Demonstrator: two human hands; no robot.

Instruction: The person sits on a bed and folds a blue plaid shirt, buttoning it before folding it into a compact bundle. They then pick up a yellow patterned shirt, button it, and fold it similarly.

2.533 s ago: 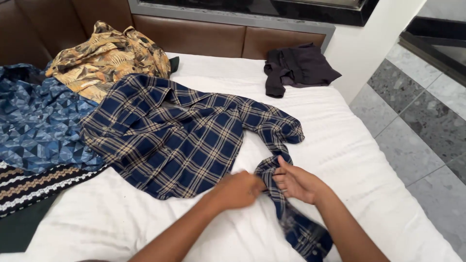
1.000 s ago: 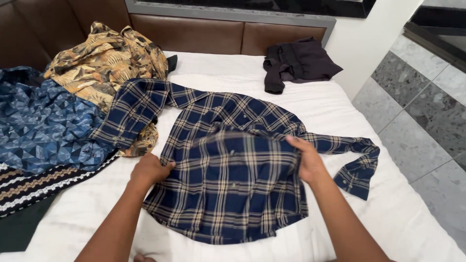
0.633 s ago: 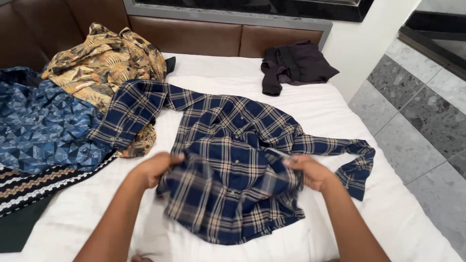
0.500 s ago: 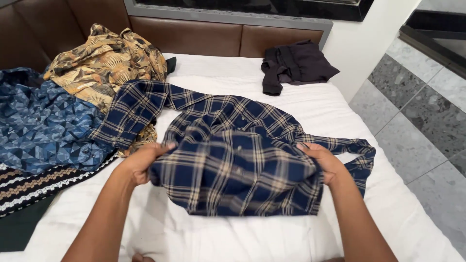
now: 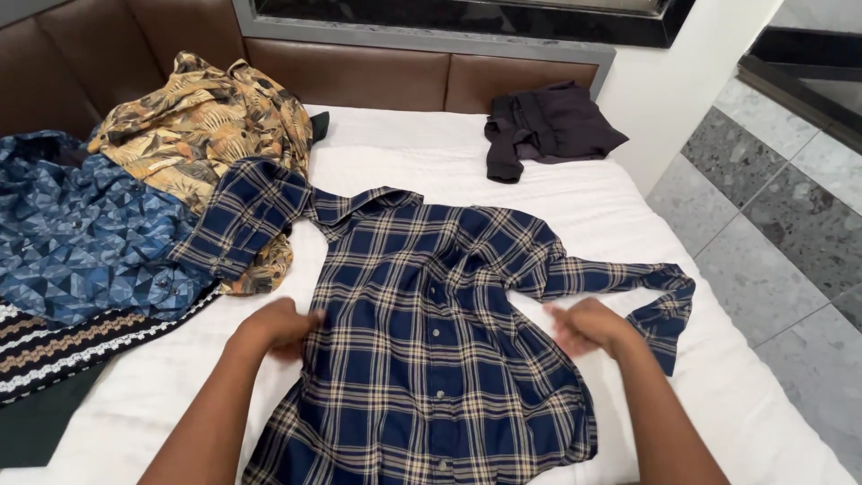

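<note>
Navy plaid shirt [image 5: 431, 359] lies spread front-up, buttoned, on the white bed [image 5: 539, 198], collar toward the headboard. Left hand [image 5: 278, 325] pinches its left edge and right hand [image 5: 588, 325] grips the fabric at its right side, below the outstretched sleeve. Beside it lie a blue patterned shirt [image 5: 81, 233], a tan leaf-print shirt [image 5: 202, 126] and a dark garment [image 5: 548, 126].

Spread buttons-up on the bed [image 5: 503, 180], a plaid shirt [image 5: 431, 341], collar toward the headboard [image 5: 377, 76]. At its left edge, the left hand [image 5: 274, 328]; at its right edge, the right hand [image 5: 588, 325]. Left of it, a heap of patterned shirts [image 5: 117, 207]. Behind, near the far right corner, a crumpled garment [image 5: 548, 126]. Right of the bed, tiled floor [image 5: 781, 233].
</note>
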